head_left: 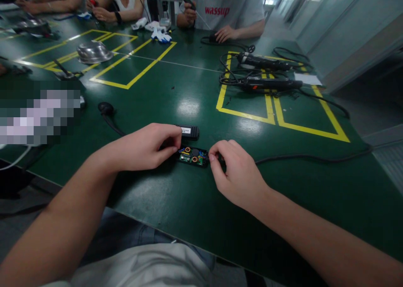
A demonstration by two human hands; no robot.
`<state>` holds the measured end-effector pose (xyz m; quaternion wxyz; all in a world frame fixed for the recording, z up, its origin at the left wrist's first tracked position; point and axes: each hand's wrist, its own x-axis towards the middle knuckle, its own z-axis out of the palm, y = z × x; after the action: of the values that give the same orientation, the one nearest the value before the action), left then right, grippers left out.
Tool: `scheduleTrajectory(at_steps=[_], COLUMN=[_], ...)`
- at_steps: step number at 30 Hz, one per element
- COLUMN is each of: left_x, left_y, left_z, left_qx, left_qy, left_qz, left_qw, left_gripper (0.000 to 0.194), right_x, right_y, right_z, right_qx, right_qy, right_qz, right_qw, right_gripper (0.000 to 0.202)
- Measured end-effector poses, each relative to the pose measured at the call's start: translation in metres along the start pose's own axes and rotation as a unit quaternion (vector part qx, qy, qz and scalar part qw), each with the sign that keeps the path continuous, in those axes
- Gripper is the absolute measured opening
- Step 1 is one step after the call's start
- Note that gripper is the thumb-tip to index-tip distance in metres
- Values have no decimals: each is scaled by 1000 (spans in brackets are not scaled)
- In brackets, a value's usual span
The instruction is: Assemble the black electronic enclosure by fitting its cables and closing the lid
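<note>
A small black open casing lies on the green table before me, with a circuit board inside. Copper-coloured ring coils and thin blue and yellow wires show on the board. My left hand is closed in a pinch at the casing's left end; a black cord with a plug runs in under it. At the right end, my right hand pinches where a black cable comes in; its fingertips hide the exact joint. Just behind the casing lies its black cover with a white label.
Two black corded electric screwdrivers lie at the right among loops of cable. A metal bowl and white-blue gloves are farther back. Across the table, a person holds a tool; others sit at the left. Yellow tape marks the tabletop.
</note>
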<state>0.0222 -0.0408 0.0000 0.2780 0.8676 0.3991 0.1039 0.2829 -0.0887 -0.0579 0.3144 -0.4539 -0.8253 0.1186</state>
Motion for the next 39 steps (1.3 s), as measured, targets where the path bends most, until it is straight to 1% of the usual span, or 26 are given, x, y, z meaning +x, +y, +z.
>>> scheduleTrajectory(at_steps=[6, 13, 16, 19, 23, 25, 28, 31, 39], left_x=[-1, -1, 0, 1, 4, 6, 8, 10, 13], left_y=[-5, -13, -11, -7, -5, -8, -14, -18, -18], left_z=[-1, -5, -6, -4, 4, 9, 13, 14, 15], left_qx=[5, -16, -9, 30, 69, 76, 89, 91, 95], left_qy=[5, -16, -8, 23, 123, 147, 126, 100, 97], left_qz=[20, 11, 18, 30, 29, 13, -5, -5, -2], left_qw=[1000, 1000, 1000, 999, 990, 986, 988, 991, 991], left_gripper=[12, 17, 20, 20, 23, 28, 37, 38, 34], right_x=[0, -1, -1, 0, 1, 1, 1, 2, 3], right_y=[0, 2, 3, 4, 3, 2, 3, 4, 4], right_z=[3, 4, 3, 1, -1, -1, 0, 0, 0], right_qx=[-26, -26, -22, -5, 21, 18, 17, 20, 20], right_qy=[-1, -11, -6, -2, 15, 24, 23, 16, -5], right_qz=[12, 25, 23, 6, -27, -34, -29, -23, -11], right_qw=[1000, 999, 999, 1000, 999, 999, 999, 999, 1000], right_gripper=[18, 17, 16, 14, 12, 10, 11, 15, 18])
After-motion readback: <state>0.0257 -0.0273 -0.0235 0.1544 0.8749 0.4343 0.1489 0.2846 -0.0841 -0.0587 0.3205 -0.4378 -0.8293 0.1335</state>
